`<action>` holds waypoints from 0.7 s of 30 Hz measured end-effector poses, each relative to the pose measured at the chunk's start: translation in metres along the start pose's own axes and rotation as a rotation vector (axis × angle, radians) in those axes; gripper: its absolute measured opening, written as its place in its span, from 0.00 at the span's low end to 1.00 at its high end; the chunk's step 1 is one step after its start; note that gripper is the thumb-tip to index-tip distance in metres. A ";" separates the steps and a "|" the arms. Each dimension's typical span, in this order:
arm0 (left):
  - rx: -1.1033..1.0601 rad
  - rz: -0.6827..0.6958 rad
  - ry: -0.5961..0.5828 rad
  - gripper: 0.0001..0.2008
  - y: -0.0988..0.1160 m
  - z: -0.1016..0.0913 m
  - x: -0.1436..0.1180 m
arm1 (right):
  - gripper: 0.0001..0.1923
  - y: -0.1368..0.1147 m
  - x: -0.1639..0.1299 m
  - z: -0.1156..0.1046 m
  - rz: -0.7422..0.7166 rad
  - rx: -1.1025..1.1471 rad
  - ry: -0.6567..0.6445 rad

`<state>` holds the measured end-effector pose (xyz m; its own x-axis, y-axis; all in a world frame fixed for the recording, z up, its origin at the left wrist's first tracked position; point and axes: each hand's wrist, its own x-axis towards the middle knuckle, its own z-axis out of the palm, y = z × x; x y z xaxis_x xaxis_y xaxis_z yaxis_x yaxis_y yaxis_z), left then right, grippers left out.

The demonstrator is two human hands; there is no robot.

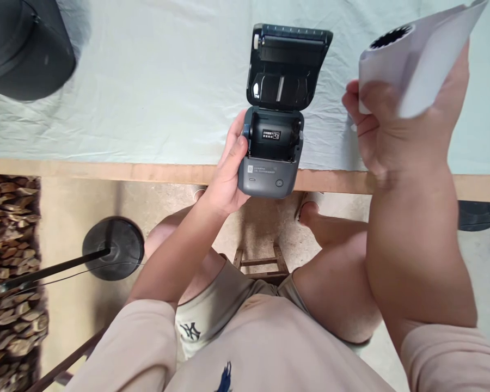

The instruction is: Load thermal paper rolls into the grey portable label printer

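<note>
**Seat the roll squarely in the open bay**

The left hand (228, 169) grips the small printer (271, 158) at the table (147, 109) edge, lid up. The right hand (392, 130), at 2 o'clock, is closed around 1 paper roll (412, 60), its loose end probably trailing. Keep the printer steady; lower the roll level.

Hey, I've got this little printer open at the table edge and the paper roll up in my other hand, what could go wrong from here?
The printer overhangs the table edge, steadied only by your left hand; letting go might tip it to the floor. The paper roll in your right hand has a loose tail that could unwind or crease. The open lid stands back and could be knocked.
</note>
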<state>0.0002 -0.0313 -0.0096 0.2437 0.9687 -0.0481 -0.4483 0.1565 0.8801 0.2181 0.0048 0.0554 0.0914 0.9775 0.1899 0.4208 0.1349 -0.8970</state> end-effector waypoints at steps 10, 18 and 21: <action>0.034 -0.007 0.022 0.26 -0.001 -0.001 -0.001 | 0.16 -0.020 -0.015 0.031 -0.461 -0.285 -0.001; 0.043 -0.060 0.028 0.26 0.005 0.004 -0.004 | 0.09 -0.020 -0.019 0.030 -0.441 -0.703 -0.211; -0.001 -0.081 0.002 0.23 0.007 0.005 -0.005 | 0.07 -0.018 -0.020 0.031 -0.492 -0.673 -0.237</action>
<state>0.0005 -0.0357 -0.0005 0.2776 0.9532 -0.1201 -0.4284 0.2347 0.8726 0.1807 -0.0117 0.0550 -0.4001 0.8514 0.3392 0.8148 0.4999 -0.2937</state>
